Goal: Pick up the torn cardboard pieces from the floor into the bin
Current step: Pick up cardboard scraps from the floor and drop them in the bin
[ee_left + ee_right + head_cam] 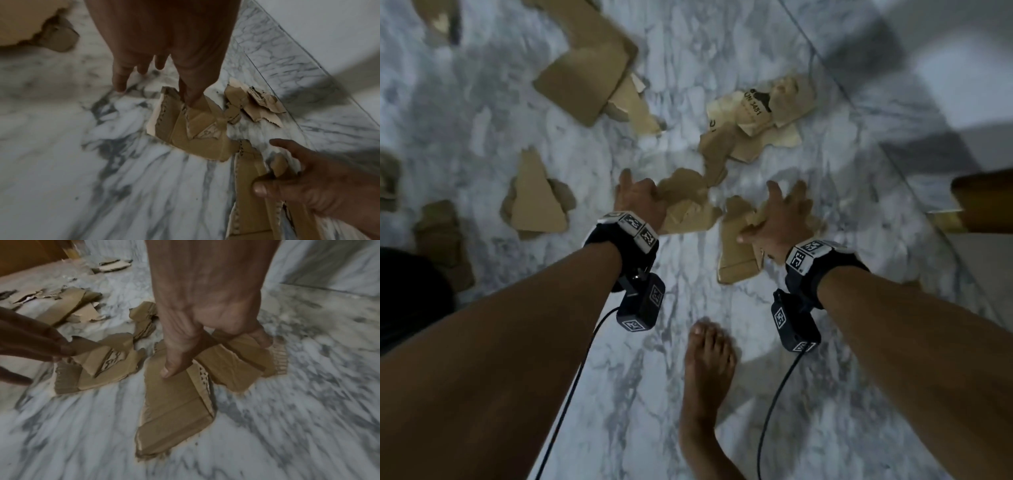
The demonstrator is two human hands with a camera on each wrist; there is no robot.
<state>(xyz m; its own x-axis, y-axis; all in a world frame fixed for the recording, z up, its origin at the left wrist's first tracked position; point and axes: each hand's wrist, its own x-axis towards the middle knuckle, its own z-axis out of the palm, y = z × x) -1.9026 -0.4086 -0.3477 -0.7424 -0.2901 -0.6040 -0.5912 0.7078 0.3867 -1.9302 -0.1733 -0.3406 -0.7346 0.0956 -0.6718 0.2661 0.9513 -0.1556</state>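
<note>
HEAD VIEW
- Left hand [642, 202]: on near-left edge of crumpled piece [688, 205]; thumb out to the side, fingers hidden under/behind hand. Grip from here: can't tell.
- Right hand [779, 219]: on top end of long strip [736, 246]; fingers fanned fwd, thumb laid across the strip's face. Strip's long axis runs from the hand back toward the bare foot [707, 373].
- Each hand is nearer its own piece; the pieces lie side by side, narrow gap of marble floor [688, 342] btwn.
- Other torn cardboard: printed scrap [753, 109], big folded piece [589, 78], triangular piece [536, 198]. All on floor.
- Bin: not in view.

LEFT WRIST VIEW
- Left hand [164, 53]: fingers spread, pointing down; one fingertip touches the crumpled piece's [191, 129] far edge, the rest over bare floor. No pinch yet.
- Piece: brown, creased, ragged corrugated edges, lying flat.
- Right hand [308, 183]: thumb and fingers round the strip [248, 164].

RIGHT WRIST VIEW
- Right hand [207, 316]: thumb pressed on the strip [174, 402], fingers curled over a second flap [236, 363] to the right. Pinch closing on the cardboard; both still on the floor.
- Strip: long, folded, torn along one side.
- Judgement: right is ready to lift; left still needs to close.
</note>
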